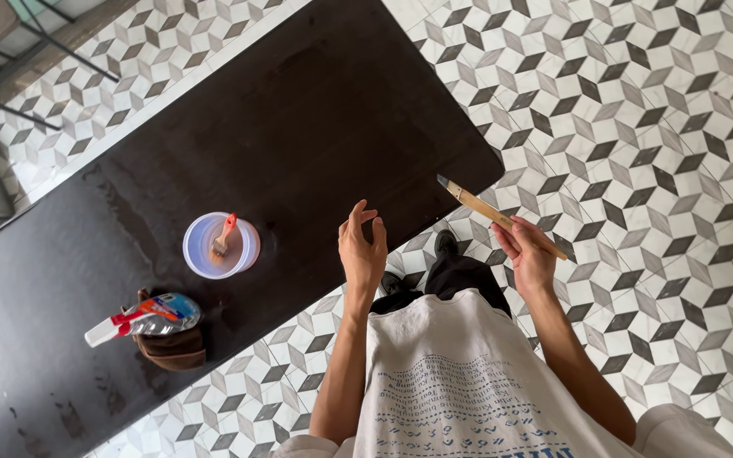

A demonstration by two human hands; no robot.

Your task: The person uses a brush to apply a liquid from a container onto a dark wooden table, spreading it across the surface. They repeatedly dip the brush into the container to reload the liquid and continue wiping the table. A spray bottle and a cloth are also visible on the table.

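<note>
Clearly held in the right hand [529, 254] is a long, thin wooden-handled brush [499, 217], its pale stick pinched between thumb and fingers near the rear end. The stick runs up and to the left from that grip, and its small dark tip hangs just off the corner of the dark table [299, 110], above the patterned floor tiles [655, 110]. Whether the tip touches the table edge cannot be told from this view.

Just beside it, the left hand [362, 250] is raised over the near edge of the table with nothing in it; the fingers are loosely curled and spread apart, the thumb standing away from them. The two hands are near each other but do not touch.

Further left on the tabletop stands a round, pale plastic cup [221, 246] seen from above, with a small paintbrush [223, 235] with an orange handle resting inside, bristles down and handle leaning on the rim. Beyond the cup, nearer the table's long edge, a spray bottle [144, 318] with a red and white nozzle lies on its side on top of a bunched brown cloth [171, 349].

The tabletop is a very dark, glossy brown with duller streaks and patches toward its left part. Below the hands, the person's white printed shirt [460, 382] and dark shoes [446, 244] show against the grey, black and white tiles.
</note>
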